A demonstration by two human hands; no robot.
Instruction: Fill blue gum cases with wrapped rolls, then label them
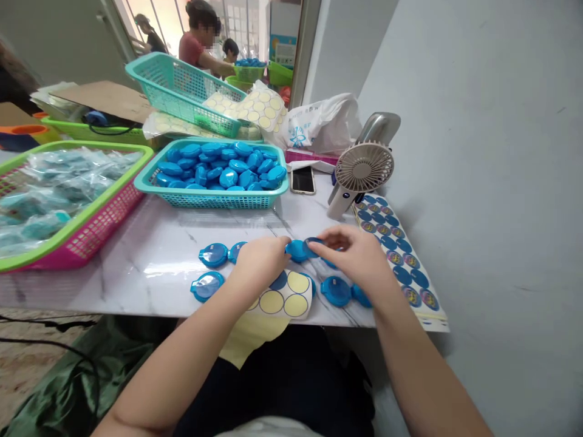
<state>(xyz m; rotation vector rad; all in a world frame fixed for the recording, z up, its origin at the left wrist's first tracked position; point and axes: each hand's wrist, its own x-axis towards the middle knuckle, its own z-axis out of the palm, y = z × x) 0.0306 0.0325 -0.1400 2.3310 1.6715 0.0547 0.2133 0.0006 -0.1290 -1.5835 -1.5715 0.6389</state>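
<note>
Round blue cases lie in two rows on the marbled table (pixel 159 237); one (pixel 212 255) is at the left of the back row. My right hand (pixel 348 249) pinches a round blue sticker (pixel 313 244) above the right edge of a case (pixel 297 250). At that case's left side is my left hand (pixel 268 258), its fingers closed; what they grip is hidden. Below my left hand a sticker sheet (pixel 296 306) with mostly bare yellow circles lies over the table's front edge, partly covering the front row. Another case (pixel 336 291) sits below my right hand.
A teal basket (pixel 214 199) of blue cases stands behind; a pink and green basket (pixel 86 237) of bagged items is left. A phone (pixel 303 180), a small fan (pixel 364 168) and a stack of sticker sheets (pixel 401 255) are right. People work beyond the window.
</note>
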